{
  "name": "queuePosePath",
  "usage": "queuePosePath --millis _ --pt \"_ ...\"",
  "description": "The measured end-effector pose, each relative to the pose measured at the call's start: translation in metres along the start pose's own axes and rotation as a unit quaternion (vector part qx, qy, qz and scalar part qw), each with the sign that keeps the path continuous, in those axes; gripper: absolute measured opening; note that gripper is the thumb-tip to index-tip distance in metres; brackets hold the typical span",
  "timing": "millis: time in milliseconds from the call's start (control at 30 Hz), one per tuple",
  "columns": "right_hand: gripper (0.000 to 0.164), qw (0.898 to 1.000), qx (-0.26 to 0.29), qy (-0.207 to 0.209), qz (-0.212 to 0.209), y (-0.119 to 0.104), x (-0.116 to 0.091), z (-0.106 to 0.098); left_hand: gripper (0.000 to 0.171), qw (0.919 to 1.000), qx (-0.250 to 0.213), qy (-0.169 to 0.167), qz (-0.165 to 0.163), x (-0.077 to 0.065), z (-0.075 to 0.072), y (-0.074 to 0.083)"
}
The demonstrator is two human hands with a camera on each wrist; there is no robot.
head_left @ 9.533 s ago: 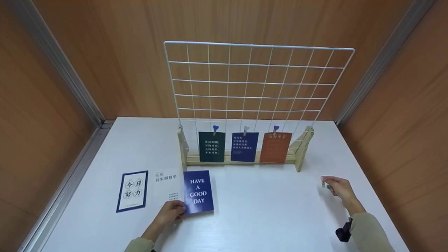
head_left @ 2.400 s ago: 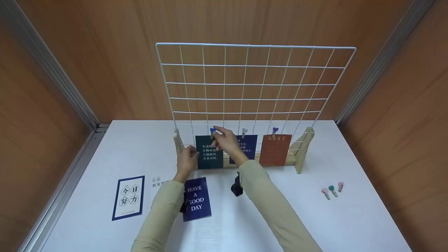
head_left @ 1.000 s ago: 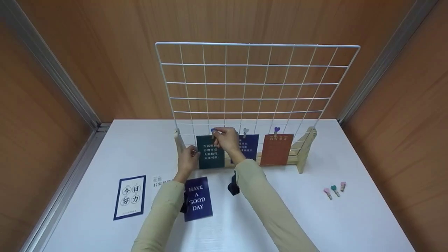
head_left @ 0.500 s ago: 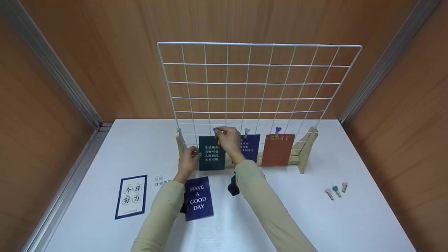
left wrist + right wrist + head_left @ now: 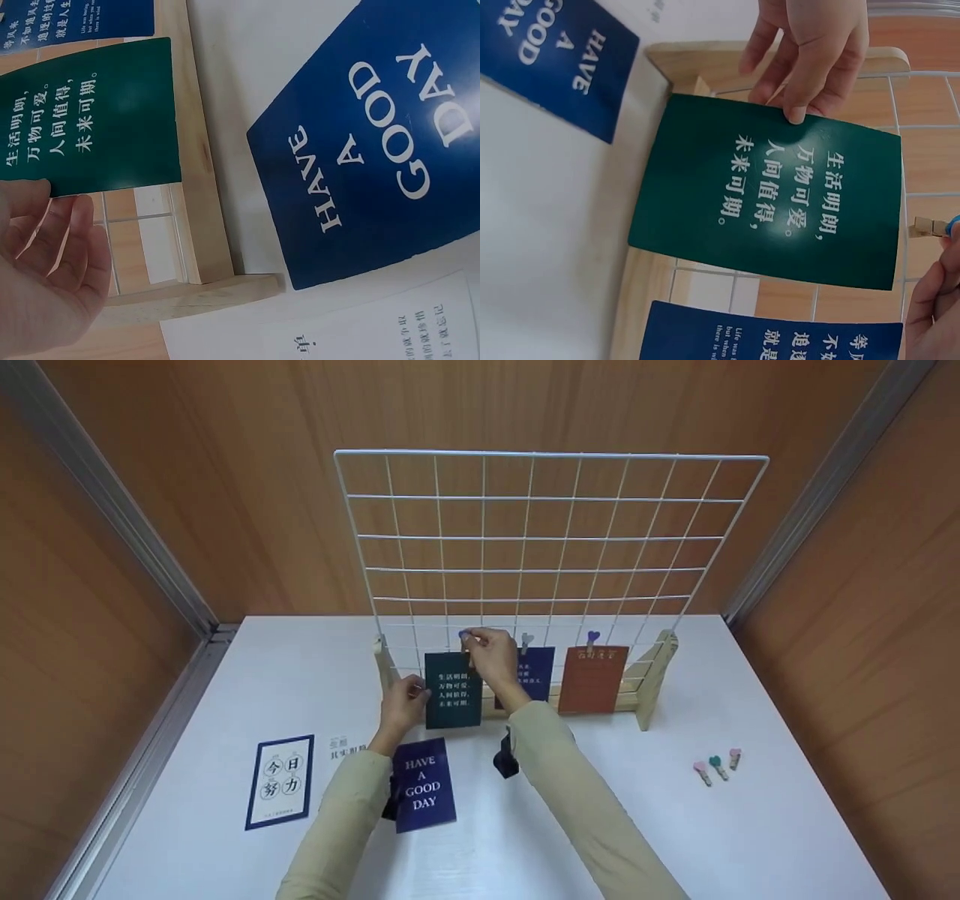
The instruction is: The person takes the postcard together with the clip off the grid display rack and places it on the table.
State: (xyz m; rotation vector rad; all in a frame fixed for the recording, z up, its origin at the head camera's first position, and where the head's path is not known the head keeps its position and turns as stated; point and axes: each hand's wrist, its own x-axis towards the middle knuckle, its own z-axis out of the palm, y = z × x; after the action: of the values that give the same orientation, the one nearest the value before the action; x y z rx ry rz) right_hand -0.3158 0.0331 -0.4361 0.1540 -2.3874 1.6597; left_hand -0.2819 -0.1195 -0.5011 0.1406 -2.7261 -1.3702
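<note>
My left hand (image 5: 403,705) pinches the left edge of a dark green card (image 5: 452,690) with white writing, thumb in front as the right wrist view shows. My right hand (image 5: 491,660) pinches a small wooden clothespin (image 5: 930,226) with a blue heart, just above the card's top edge. A narrow gap parts clothespin and card in the right wrist view; whether the clothespin touches the wire I cannot tell. Behind the card stands a white wire grid (image 5: 551,538). A blue card (image 5: 536,667), partly hidden by my right hand, and an orange card (image 5: 592,681) hang clipped beside it.
Wooden feet (image 5: 654,682) support the grid. On the white table lie a "HAVE A GOOD DAY" card (image 5: 425,787), a blue-bordered card (image 5: 279,780) and a white card (image 5: 349,748) half covered by my left sleeve. Three heart clothespins, including a green one (image 5: 718,767), lie at right.
Both hands came from the table to the green card; the clothespins once in my right hand now lie at right. Lately the green card sank slightly and its clothespin came off it.
</note>
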Motion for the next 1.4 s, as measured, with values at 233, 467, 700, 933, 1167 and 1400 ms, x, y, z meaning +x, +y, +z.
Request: queuePosePath --millis 233,467,700,933,1167,1400 --pt "0.013 0.999 0.006 -0.027 0.023 0.005 -0.001 -0.006 0.007 0.9998 -0.01 -0.001 0.017 -0.003 0.001 -0.006" --pt "0.012 0.998 0.012 -0.065 0.015 0.014 -0.003 -0.016 0.007 0.9995 -0.03 -0.009 0.011 -0.008 0.001 -0.006" --pt "0.015 0.996 0.012 -0.082 0.019 0.024 -0.006 -0.025 0.006 0.9984 -0.051 -0.022 0.013 -0.013 0.003 -0.01" --pt "0.016 0.996 0.016 -0.085 0.038 0.033 -0.008 -0.038 0.004 0.997 -0.069 -0.027 0.021 -0.02 0.004 -0.011" --pt "0.016 0.995 0.002 -0.087 0.055 0.044 -0.014 -0.054 0.004 0.9949 -0.086 -0.036 0.038 -0.028 0.009 -0.013" --pt "0.017 0.993 0.035 -0.084 0.07 0.051 -0.017 -0.071 0.005 0.9947 -0.085 -0.049 0.029 -0.036 0.016 -0.011"
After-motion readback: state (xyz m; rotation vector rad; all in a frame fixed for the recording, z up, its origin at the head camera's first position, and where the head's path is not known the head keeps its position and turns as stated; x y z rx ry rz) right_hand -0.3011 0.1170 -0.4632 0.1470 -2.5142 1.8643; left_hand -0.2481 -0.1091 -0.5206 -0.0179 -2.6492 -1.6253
